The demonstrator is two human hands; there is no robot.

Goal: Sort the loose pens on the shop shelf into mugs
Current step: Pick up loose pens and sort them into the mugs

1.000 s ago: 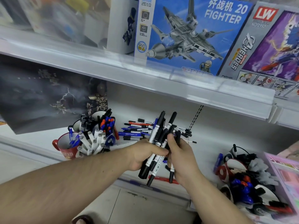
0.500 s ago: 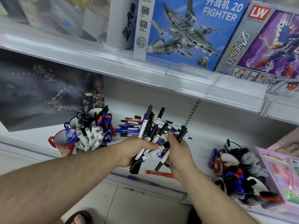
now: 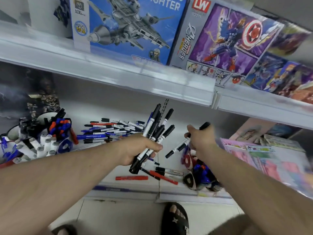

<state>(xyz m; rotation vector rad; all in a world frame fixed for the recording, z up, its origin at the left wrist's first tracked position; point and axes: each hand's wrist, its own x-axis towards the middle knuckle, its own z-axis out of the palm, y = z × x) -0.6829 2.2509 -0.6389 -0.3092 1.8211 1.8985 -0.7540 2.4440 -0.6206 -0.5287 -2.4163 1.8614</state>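
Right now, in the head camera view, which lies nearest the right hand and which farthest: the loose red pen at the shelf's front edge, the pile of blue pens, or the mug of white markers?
From the right hand:
1. Red pen, below and left, at the front edge.
2. Pile of blue pens, mid-shelf, beyond the left hand.
3. Mug of white markers, far left.
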